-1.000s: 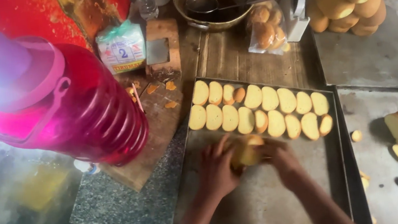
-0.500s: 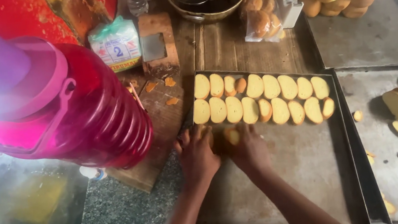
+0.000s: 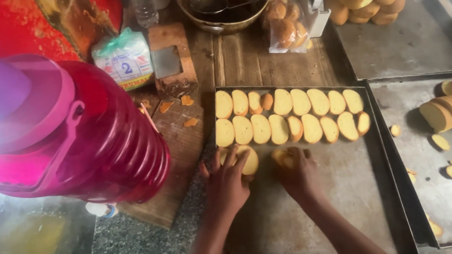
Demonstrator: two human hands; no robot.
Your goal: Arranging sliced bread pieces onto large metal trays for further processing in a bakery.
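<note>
My left hand [image 3: 226, 183] spread flat, fingertips pressing bread slice [image 3: 249, 159] onto metal baking tray [image 3: 328, 212], starting third row at 9 o'clock end. My right hand [image 3: 298, 171] curled, pinching another slice [image 3: 282, 157] just beside it, ready to lay flat. Two neat rows of slices [image 3: 288, 116] at 12 o'clock, edge to edge so tray fills evenly. Second tray [image 3: 411, 138] at 3 o'clock holds cut loaf [image 3: 451, 111], loose slices. Bowl [image 3: 222, 1] at 12 holds dark liquid, strainer. Red plastic jug [image 3: 84, 144] on surface at 9.

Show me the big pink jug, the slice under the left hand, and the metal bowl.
pink jug [image 3: 101, 142], head view, ribbed side.
bread slice [image 3: 251, 161], head view, uncovered right half.
metal bowl [image 3: 225, 26], head view, front rim.
</note>
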